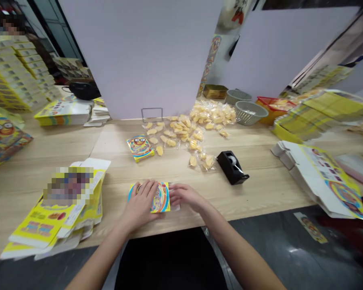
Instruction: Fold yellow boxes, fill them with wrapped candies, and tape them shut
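Bare forearms reach in over a black-clad lap to a small yellow-and-blue box lying near the front edge of a wood-grain table. Spread across that box, the left hand holds it down, fingers over its top and thumb along its near side. At its right end is the right hand, fingers loosely bent; whether they grip anything I cannot tell. Just beyond lies a similar box with a cartoon face, beside scattered wrapped yellow pieces. To the right sits a black tape dispenser. Flattened yellow cartons overlap at the left, and more white-and-yellow cartons lie at the far right.
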The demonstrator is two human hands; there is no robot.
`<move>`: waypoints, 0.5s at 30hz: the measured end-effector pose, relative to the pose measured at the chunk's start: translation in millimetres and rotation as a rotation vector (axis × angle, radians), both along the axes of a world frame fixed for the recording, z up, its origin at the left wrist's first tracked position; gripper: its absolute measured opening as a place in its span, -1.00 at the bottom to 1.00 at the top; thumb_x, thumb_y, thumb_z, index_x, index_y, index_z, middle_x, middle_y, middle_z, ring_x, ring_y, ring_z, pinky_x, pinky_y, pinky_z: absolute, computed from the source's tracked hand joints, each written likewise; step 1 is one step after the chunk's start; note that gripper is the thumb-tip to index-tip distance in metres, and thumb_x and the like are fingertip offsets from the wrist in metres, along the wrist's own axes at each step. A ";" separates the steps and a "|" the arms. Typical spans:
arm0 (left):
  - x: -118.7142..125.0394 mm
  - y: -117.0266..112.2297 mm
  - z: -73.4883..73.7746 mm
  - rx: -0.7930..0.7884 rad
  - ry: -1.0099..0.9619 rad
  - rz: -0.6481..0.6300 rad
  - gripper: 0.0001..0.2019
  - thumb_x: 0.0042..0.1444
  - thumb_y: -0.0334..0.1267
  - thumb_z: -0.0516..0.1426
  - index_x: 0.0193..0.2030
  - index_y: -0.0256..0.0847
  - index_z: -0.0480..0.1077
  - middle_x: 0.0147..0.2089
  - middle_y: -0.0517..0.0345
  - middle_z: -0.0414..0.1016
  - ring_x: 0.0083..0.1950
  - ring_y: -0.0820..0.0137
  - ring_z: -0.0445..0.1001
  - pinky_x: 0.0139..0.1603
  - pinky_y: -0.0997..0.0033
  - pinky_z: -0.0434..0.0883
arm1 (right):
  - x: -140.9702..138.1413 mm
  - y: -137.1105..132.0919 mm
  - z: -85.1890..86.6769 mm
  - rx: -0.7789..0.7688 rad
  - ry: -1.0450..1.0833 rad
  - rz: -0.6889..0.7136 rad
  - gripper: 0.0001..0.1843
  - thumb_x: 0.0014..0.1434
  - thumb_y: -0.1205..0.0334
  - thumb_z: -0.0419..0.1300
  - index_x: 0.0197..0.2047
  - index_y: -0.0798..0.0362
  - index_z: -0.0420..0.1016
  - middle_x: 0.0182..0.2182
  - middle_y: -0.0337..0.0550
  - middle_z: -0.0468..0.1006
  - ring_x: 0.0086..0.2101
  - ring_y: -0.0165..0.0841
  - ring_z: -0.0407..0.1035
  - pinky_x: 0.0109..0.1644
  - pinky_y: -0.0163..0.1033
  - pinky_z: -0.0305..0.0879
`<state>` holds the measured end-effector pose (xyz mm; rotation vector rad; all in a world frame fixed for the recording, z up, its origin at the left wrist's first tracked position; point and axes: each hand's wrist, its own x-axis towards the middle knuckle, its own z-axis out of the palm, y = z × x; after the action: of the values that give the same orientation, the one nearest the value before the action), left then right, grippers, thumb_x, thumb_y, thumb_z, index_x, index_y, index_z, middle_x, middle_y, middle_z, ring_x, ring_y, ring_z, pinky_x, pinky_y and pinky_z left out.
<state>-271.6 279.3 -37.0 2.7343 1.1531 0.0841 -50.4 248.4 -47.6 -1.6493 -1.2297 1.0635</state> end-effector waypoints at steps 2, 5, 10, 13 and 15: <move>-0.7 1.7 0.6 -0.026 0.020 -0.006 -0.02 -0.11 0.23 0.20 0.38 -0.20 -0.02 0.40 -0.15 0.08 0.41 0.04 0.02 0.38 -0.10 -0.13 | 39.2 19.8 7.7 0.028 -0.109 -0.197 -0.72 0.14 0.08 0.11 -0.26 0.12 0.50 -0.46 -0.08 0.54 -0.35 -0.18 0.50 -0.27 -0.11 0.42; -4.9 5.1 2.8 -0.064 0.034 -0.008 0.04 -0.15 0.33 0.17 0.38 -0.22 -0.03 0.41 -0.17 0.07 0.41 0.00 0.02 0.38 -0.15 -0.13 | 98.1 45.7 9.6 0.103 -0.255 -0.491 -0.53 0.14 0.00 0.13 -0.03 0.20 0.37 -0.15 0.18 0.48 0.01 0.00 0.34 0.00 -0.01 0.29; 5.4 17.2 16.6 -0.097 0.000 0.062 -0.38 0.15 0.17 0.02 0.26 -0.14 0.21 0.34 -0.11 0.22 0.37 0.01 0.11 0.31 -0.18 0.05 | 123.2 43.8 -17.6 0.215 -0.280 -0.600 -0.35 -0.02 0.04 0.26 0.09 0.22 0.35 -0.03 0.21 0.42 0.05 0.02 0.27 0.07 0.03 0.24; 57.6 31.6 27.5 -0.004 -0.161 0.127 -0.54 0.20 -0.07 0.07 0.20 -0.18 0.25 0.28 -0.13 0.27 0.32 0.06 0.20 0.25 -0.02 0.20 | 116.9 18.7 -35.8 0.252 -0.204 -0.612 -0.34 0.07 -0.02 0.15 0.18 0.16 0.28 -0.07 0.10 0.49 -0.15 -0.17 0.43 -0.10 -0.07 0.39; 108.8 45.7 29.0 -0.042 -0.249 0.098 -0.54 0.21 -0.12 0.07 0.21 -0.20 0.21 0.24 -0.14 0.28 0.26 0.15 0.26 0.21 0.12 0.27 | 114.9 0.3 -43.1 0.298 -0.078 -0.602 -0.40 0.11 -0.01 0.12 0.17 0.12 0.32 -0.06 0.05 0.52 -0.18 -0.22 0.46 -0.13 -0.12 0.42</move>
<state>-162.8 325.0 -8.0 2.5401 1.2003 0.3957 64.5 248.7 -90.7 -1.6750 -0.8020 0.4259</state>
